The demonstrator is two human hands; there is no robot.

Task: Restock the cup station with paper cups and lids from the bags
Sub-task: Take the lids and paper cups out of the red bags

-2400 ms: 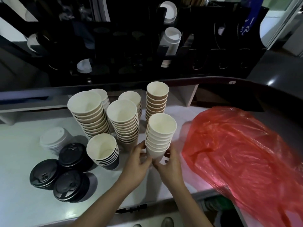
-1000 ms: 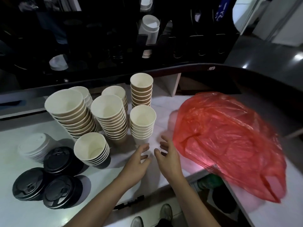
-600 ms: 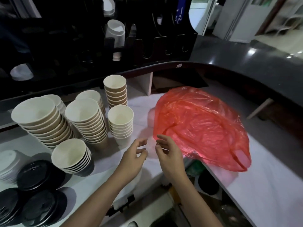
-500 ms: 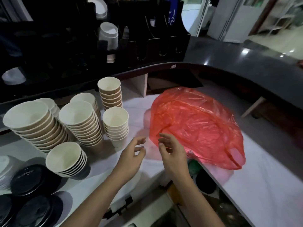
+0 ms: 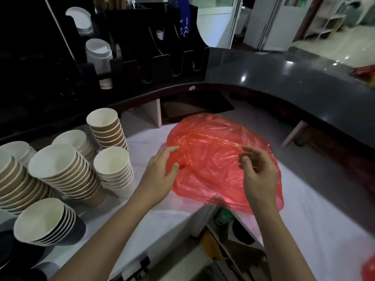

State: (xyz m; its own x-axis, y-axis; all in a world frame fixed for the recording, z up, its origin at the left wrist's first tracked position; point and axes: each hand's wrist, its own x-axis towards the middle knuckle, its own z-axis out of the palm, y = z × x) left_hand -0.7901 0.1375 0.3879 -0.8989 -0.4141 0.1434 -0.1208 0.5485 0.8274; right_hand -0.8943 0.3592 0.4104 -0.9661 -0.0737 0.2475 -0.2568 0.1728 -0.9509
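Bag: red plastic bag [image 5: 219, 159] lies crumpled on the white worktop [image 5: 316, 224], right of the paper cup stacks [image 5: 67, 171]; contents not visible.
Left hand [image 5: 160, 175]: on the bag's left edge, fingers fairly straight, thumb pressing the film.
Right hand [image 5: 257, 171]: at the bag's right side, fingers loosely curled; whether they pinch film I cannot tell.
Step, as I judge it: finding the bag's mouth.
Advice: spread the film apart with both hands, lift gently; thin plastic tears and slides.
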